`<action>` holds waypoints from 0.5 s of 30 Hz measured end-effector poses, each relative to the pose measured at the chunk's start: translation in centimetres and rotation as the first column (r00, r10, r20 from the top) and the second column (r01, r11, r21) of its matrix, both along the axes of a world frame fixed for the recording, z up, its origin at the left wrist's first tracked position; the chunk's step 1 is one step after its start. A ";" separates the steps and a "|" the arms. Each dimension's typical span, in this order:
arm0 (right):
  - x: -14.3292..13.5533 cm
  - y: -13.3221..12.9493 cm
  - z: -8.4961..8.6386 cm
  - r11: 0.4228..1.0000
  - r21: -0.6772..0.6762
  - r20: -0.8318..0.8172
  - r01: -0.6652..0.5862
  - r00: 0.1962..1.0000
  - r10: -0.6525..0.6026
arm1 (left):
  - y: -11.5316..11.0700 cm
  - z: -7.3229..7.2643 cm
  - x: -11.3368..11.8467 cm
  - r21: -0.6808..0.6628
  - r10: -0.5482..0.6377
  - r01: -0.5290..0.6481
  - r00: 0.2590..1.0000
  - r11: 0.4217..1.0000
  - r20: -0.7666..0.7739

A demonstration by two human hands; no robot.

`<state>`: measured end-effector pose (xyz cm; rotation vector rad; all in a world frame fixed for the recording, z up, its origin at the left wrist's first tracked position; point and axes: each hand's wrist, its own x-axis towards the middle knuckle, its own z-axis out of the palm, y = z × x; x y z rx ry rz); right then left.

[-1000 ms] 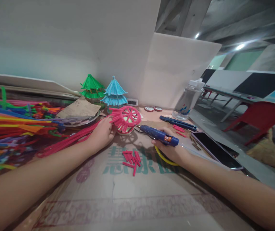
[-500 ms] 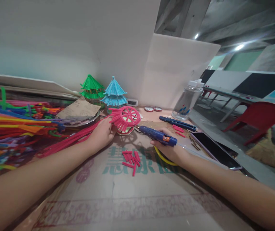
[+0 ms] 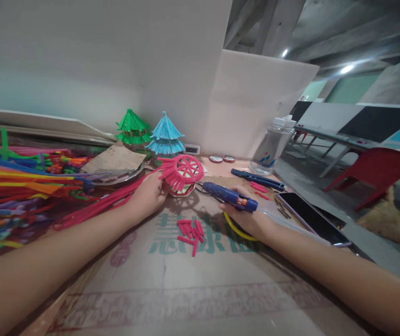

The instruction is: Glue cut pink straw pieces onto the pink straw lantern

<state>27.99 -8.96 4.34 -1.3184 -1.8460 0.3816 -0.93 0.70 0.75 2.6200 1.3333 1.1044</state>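
Note:
My left hand (image 3: 153,190) is closed on the edge of a round pink pipe-cleaner piece (image 3: 183,173), whose spoked ring faces me and whose strands fan out at the left. Wrapped round a blue hot glue gun (image 3: 230,196) is my right hand (image 3: 243,212). The gun's nozzle points left and meets or nearly meets the ring's lower right rim; I cannot tell if they touch. Short cut pink pieces (image 3: 191,232) lie on the cardboard (image 3: 171,280) below. Long pink pipe cleaners (image 3: 101,205) run beside my left wrist.
Green (image 3: 133,127) and blue (image 3: 165,134) tiered roof shapes stand at the back. Multicoloured pipe cleaners (image 3: 28,182) are heaped at the left. A clear water bottle (image 3: 271,147), a dark blue utility knife (image 3: 257,179) and a phone (image 3: 313,218) sit at the right.
Almost nothing differs. The glue gun's nozzle stays by the pink ring's rim, and the whole view has shifted very slightly.

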 end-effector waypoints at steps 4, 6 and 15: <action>-0.2 -0.1 0.3 1.000 -0.017 0.011 0.022 1.000 -0.021 | 0.0 0.1 0.1 -0.002 0.004 -0.004 1.000 1.000 -0.001; -0.2 -0.1 0.3 0.999 -0.027 0.013 0.043 0.999 -0.042 | -0.1 0.2 0.1 -0.004 -0.002 0.002 1.000 1.000 0.005; 0.0 0.0 -0.2 0.998 -0.057 -0.003 0.015 1.000 -0.015 | -0.2 0.2 0.2 -0.007 -0.034 0.035 0.999 0.999 0.031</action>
